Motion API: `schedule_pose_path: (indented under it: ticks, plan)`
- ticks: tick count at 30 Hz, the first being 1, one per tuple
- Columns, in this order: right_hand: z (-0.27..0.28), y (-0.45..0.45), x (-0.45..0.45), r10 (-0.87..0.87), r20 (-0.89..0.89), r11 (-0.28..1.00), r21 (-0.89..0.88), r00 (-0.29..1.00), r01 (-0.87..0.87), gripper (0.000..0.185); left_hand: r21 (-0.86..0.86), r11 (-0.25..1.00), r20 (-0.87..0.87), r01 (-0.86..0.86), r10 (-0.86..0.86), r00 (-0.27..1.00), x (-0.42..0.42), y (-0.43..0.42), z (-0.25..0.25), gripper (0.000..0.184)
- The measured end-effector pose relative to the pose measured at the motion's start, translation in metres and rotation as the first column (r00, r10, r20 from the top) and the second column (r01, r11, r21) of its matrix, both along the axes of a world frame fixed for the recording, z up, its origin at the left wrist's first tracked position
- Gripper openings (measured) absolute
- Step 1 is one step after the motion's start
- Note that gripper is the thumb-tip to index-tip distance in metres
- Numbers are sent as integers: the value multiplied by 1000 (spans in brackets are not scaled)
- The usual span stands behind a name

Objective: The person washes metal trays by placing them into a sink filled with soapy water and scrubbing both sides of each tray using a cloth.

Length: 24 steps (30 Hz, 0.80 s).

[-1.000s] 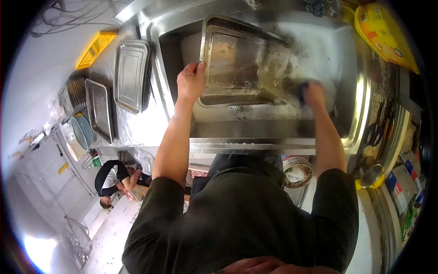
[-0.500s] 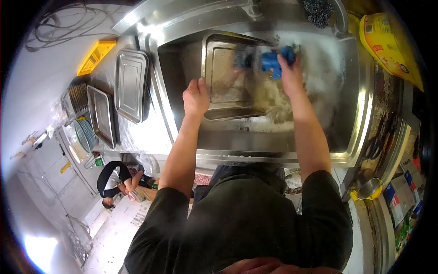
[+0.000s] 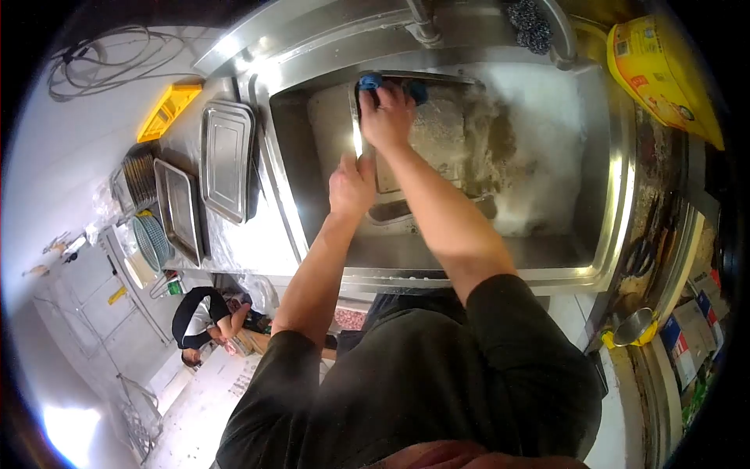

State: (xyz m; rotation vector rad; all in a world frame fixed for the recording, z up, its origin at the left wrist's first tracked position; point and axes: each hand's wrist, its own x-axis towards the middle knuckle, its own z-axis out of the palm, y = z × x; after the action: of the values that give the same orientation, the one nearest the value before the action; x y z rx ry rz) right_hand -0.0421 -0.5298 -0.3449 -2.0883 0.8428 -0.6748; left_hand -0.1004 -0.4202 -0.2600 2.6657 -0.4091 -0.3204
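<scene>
A rectangular metal tray (image 3: 439, 137) is propped in the soapy sink, its far side dipping into the grey, foamy water. My left hand (image 3: 351, 184) grips the tray's near-left rim, fingers closed around it. At the tray's upper left corner, my right hand (image 3: 388, 117) presses a blue scrubbing cloth (image 3: 370, 81) against the rim. Bits of the blue cloth show on both sides of the fingers; the rest is hidden beneath them. Brown grime floats in the water beside the tray.
Around the tray is a steel sink (image 3: 613, 195). Two more metal trays, one flat tray (image 3: 226, 160) and one deeper tray (image 3: 178, 209), lie on the left counter. Steel scrubbers (image 3: 531, 27) hang by the faucet. A yellow bag (image 3: 664, 78) stands right. Another person (image 3: 205, 319) bends over at lower left.
My right hand has swept left with the blue cloth, from the water to the tray's upper left rim. The tray has tilted more edge-on, and my left hand sits slightly lower.
</scene>
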Motion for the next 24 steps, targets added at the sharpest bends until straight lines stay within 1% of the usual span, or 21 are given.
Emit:
schedule_pose_path:
  ticks: [1, 3, 4, 6, 7, 8, 9, 10, 12, 13, 14, 15, 16, 17, 18, 19, 20, 22, 23, 24]
  plan:
    - [1, 0, -1, 38, -5, 999, -12, 999, -38, 23, -40, 999, 74, 21, -18, 997, 1, 1, -3, 22]
    - [-1, 4, -5, 114, -19, 993, -32, 993, -115, 22, -73, 997, 150, 18, -7, 989, 4, 6, -8, 22]
    - [-2, -3, -20, 278, -40, 958, -59, 960, -280, 22, -93, 996, 188, 17, 1, 982, 7, 5, -7, 22]
    - [-4, -19, -62, 493, -46, 863, -97, 869, -496, 24, -152, 986, 124, -70, 89, 988, 10, 5, -6, 23]
    - [-11, -32, -76, 493, -166, 868, 38, 854, -494, 25, -184, 978, 98, -103, 122, 988, 10, 7, -8, 23]
    - [-22, -44, -89, 500, -280, 866, 170, 820, -470, 25, -214, 967, 73, -136, 155, 985, 11, 8, -10, 23]
    - [-39, -55, -101, 354, -317, 934, 165, 880, -316, 24, -197, 966, 33, -170, 180, 983, 9, 5, -4, 23]
    - [-59, -65, -107, 199, -348, 976, 154, 916, -153, 24, -218, 958, 33, -188, 200, 979, 9, 5, -6, 22]
    - [-106, -82, -103, -36, -398, 982, 158, 917, 107, 18, -247, 943, 26, -221, 235, 972, 4, 6, -11, 21]
    - [-91, -87, -90, -32, -369, 944, 294, 929, 149, 16, -190, 959, 44, -213, 225, 973, 2, 5, -9, 21]
    - [-76, -87, -79, -33, -347, 884, 428, 937, 189, 14, -168, 961, 31, -218, 226, 974, 2, 7, -10, 22]
    - [-77, -77, -66, -43, -383, 962, 232, 923, 141, 15, -148, 964, 17, -221, 226, 974, 2, 9, -12, 23]
    - [-99, -64, -54, -96, -146, 995, 6, 985, 97, 16, -129, 966, 4, -224, 226, 974, 3, 10, -14, 25]
    - [-107, -59, -43, -6, 36, 999, -32, 999, 7, 17, -135, 964, -13, -227, 228, 974, 4, 10, -9, 26]
    - [-83, -47, -32, 45, -28, 999, 1, 999, -45, 18, -108, 973, 1, -202, 203, 979, 6, 10, -8, 26]
    - [-58, -39, -23, 74, 35, 992, -106, 997, -70, 19, -85, 980, 18, -178, 180, 984, 7, 10, -8, 25]
    - [-53, -29, -13, 131, 49, 989, -71, 990, -128, 21, -59, 986, 33, -155, 157, 987, 9, 12, -6, 25]
    - [-36, -14, -1, 181, 17, 979, -95, 983, -179, 24, -67, 990, 114, -124, 131, 985, 12, 13, -8, 23]
    - [-26, -7, 2, 171, -22, 982, -82, 985, -172, 25, -72, 992, 150, -107, 117, 982, 13, 12, -8, 22]
    - [-18, -1, 3, 160, -63, 984, -71, 985, -164, 26, -69, 991, 127, -116, 124, 984, 14, 12, -9, 22]
